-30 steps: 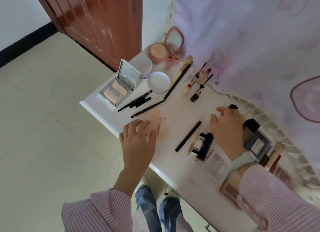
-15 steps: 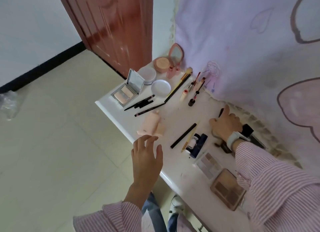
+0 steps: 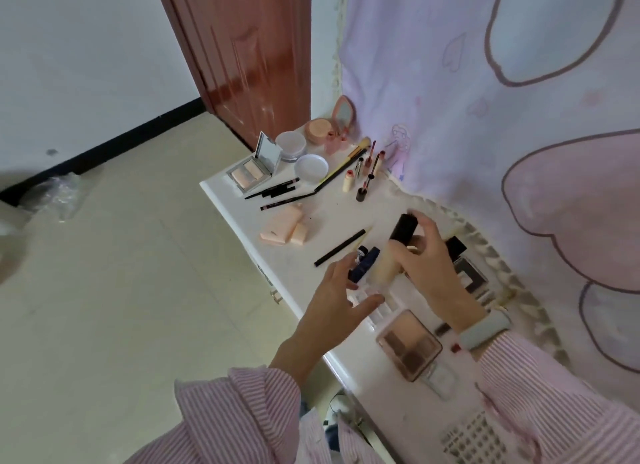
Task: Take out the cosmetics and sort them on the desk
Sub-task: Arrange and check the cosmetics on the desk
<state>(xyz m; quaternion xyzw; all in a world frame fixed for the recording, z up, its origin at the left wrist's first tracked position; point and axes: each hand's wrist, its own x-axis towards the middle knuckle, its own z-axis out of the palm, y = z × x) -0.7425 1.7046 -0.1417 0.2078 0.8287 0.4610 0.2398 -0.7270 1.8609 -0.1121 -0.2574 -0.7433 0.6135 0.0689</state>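
Since a moment ago the right hand (image 3: 427, 266) has left the back of the desk and come up holding a foundation bottle (image 3: 394, 254), beige body with a black cap, while the left hand (image 3: 337, 302) has drifted in from the near edge toward it.

Largest first: the white desk (image 3: 294, 269) runs along the curtain, with sorted items at its far end. The open powder compact (image 3: 254, 169) sits near the far corner, a round white lid (image 3: 311, 167) just beside it, and thin black pencils (image 3: 273, 193) lie in a row in front. Nearer, a peach tube (image 3: 280, 226) lies flat, and a brown eyeshadow palette (image 3: 408, 347) rests close to the near edge. A dark blue bottle (image 3: 363, 266) lies on its side just under the left hand's fingertips.

The right hand's fingers are curled round the foundation bottle, holding it tilted above the desk. The left hand is spread and holds nothing, hovering over the clutter.

What worries me is the crowding. As I judge it, setting the bottle down among the loose things could knock the blue bottle rolling or nudge the palette off the edge, and a tall bottle like that would tip easily if stood on something uneven.
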